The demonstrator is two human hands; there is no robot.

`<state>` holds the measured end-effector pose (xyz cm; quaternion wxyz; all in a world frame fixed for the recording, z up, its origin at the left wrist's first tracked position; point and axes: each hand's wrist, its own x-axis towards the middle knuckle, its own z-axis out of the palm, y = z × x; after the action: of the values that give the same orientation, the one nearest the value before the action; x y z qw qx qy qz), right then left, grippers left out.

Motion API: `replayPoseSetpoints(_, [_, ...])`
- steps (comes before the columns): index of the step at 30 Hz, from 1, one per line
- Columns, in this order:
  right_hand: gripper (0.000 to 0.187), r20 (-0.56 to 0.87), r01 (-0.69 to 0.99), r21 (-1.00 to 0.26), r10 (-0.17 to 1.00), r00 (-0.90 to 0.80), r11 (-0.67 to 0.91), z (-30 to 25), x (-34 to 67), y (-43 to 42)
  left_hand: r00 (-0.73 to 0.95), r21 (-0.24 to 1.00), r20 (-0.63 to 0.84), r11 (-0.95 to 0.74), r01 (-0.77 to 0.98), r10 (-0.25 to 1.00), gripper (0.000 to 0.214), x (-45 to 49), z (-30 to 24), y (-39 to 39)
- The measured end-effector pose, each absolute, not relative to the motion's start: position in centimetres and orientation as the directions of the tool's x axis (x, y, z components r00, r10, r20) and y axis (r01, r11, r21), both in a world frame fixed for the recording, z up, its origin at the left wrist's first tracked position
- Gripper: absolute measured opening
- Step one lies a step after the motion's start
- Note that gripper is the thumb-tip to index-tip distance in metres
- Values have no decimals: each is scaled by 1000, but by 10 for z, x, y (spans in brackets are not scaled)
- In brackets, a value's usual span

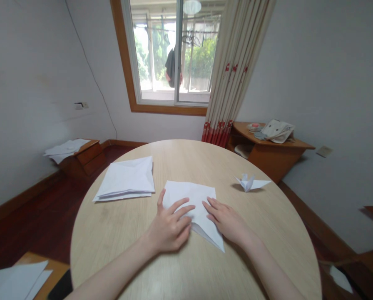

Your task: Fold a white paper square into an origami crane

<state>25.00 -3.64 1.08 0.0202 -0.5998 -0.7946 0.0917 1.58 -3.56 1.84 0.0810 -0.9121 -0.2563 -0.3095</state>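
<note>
Lying under the fingers of the wide-spread left hand (171, 227) and outstretched right hand (227, 218), paper (199, 213) covers part of the worktop (182, 160).

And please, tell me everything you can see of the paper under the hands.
The white paper looks plain and thin. It lies on the pale round table, one corner pointing toward the person. Its near edge lifts over a shaded area. The left hand spreads over its left part; the right hand touches its right side. Both hide parts.
</note>
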Motion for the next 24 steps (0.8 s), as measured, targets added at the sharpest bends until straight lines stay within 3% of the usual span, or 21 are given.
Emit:
replayPoseSetpoints(5, [50, -57, 965, -119, 969, -242, 234, -2, 255, -34, 671, 27, 592, -843, 536, 446, 21, 15, 18, -35])
replayPoseSetpoints(11, [80, -84, 968, -34, 965, -250, 248, -4, 247, -36, 733, 85, 518, -879, 469, 441, 24, 16, 15, -29])
replayPoseSetpoints(17, [78, -85, 968, -21, 964, -250, 250, 3, 241, -39, 745, 171, 372, -830, 531, 553, 20, 18, 8, -28])
replayPoseSetpoints(24, [66, -70, 947, -100, 947, -313, 305, -1, 241, -39, 671, 276, 330, -747, 604, 664, 21, 21, 2, -26])
